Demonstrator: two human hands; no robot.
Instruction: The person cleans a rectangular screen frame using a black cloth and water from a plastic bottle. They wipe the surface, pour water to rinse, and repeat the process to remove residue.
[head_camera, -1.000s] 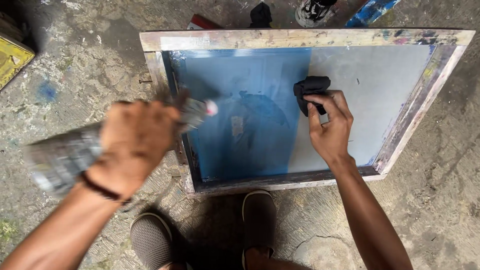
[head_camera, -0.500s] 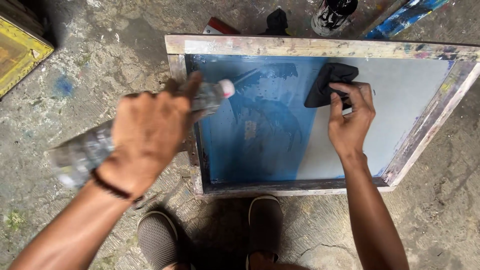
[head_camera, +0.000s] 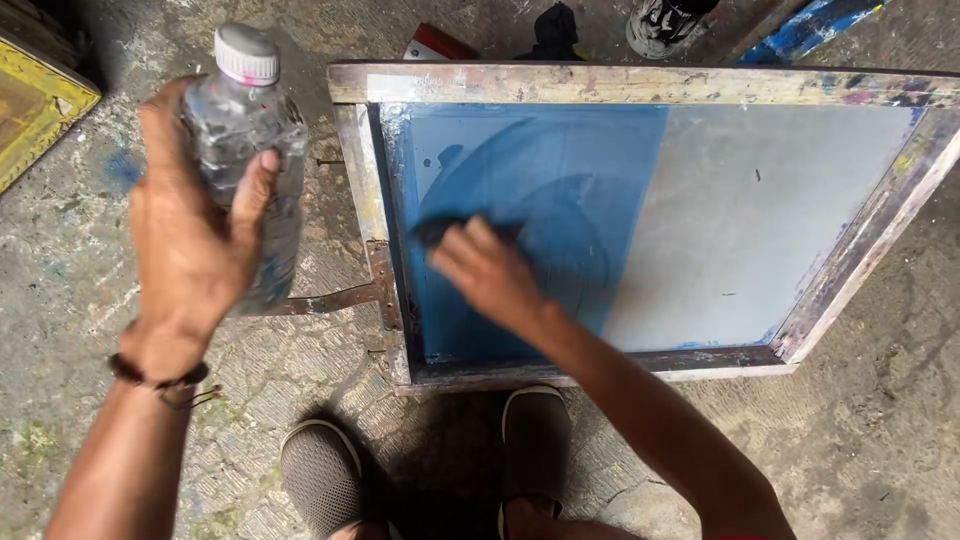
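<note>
Bottle up on the left, dark cloth down on the blue screen.

The left hand (head_camera: 195, 235) grasps a clear plastic bottle (head_camera: 245, 150) with a white cap, held upright over the concrete floor (head_camera: 80, 280) just beside the wooden screen frame (head_camera: 620, 85). The right hand (head_camera: 490, 275) presses a dark cloth (head_camera: 440, 230) against the blue-coated mesh (head_camera: 520, 180) near the frame's left edge (fingers blurred, but curled onto the cloth). The right part of the mesh is grey. Two grey shoes (head_camera: 320, 475) sit at the frame's near edge, and a yellow board (head_camera: 35, 110) lies far left.
</note>
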